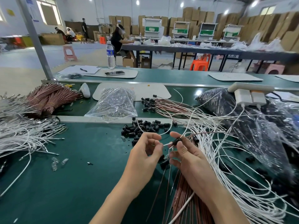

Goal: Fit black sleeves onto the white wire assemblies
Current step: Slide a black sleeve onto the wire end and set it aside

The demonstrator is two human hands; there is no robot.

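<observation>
Two hands met close together just above the green table (pixel 64 183). The left hand (pixel 145 151) had its fingers curled, with thumb and forefinger pinching the end of a white wire (pixel 166 144). The right hand (pixel 191 159) gripped a black sleeve (pixel 177 141) between thumb and fingers, and the short stretch of wire ran from the left fingertips straight to the sleeve's mouth. How far the wire sat inside the sleeve could not be told.

A brown wire (pixel 210 133) led off to the right from beside the sleeve. Below the right palm a sheaf of copper wires (pixel 181 199) ran toward the near edge of the table; whether the hand held them was unclear.

Just beyond the hands lay a pile of loose sleeves (pixel 142 126), scattered on the table. Behind that pile sat a clear plastic bag (pixel 113 102), and beside it a fan of capped brown wires (pixel 161 105), their black ends pointing left.

On the left spread a heap of white wires (pixel 24 136), with tied brown bundles (pixel 51 97) behind them. On the right a tangle of white wires (pixel 226 167) lay over the table beside a dark plastic bag (pixel 242 123). A power strip (pixel 250 87) with two chargers rested on top of that bag. Farther back stood a water bottle (pixel 110 54) near a phone (pixel 114 73).
</observation>
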